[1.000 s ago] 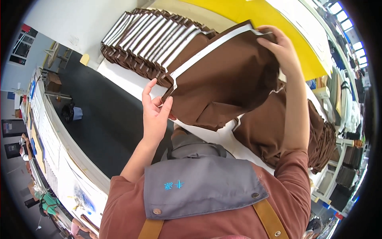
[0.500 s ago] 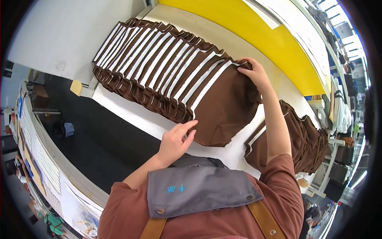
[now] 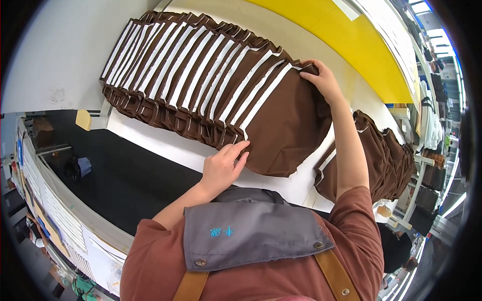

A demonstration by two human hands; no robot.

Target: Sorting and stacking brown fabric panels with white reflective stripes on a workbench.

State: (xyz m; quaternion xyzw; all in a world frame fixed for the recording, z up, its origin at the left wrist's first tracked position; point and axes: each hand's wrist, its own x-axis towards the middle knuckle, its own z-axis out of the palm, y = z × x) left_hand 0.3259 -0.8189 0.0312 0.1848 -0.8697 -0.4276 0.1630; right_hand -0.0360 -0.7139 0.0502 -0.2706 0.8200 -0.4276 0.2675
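Observation:
Overlapped brown fabric pieces (image 3: 165,65), each edged with a white strip, lie in a long row on the white table. The topmost brown fabric piece (image 3: 286,115) spreads out at the row's right end. Its far corner is between the thumb and fingers of my right hand (image 3: 324,83). At the near end of the same white strip, my left hand (image 3: 221,168) has thumb and forefinger on the corner, closed around the edge; the other fingers curl beneath.
A second heap of brown fabric (image 3: 379,155) lies to the right, beside my right forearm. Behind the row runs a yellow panel (image 3: 321,35). A pale board (image 3: 55,60) stands at the left, and a dark floor (image 3: 120,170) shows below the white table (image 3: 150,133).
The view has shifted a little, so the row sits higher and farther left. Both hands keep their places on the top fabric piece, the left forefinger and thumb at its near corner.

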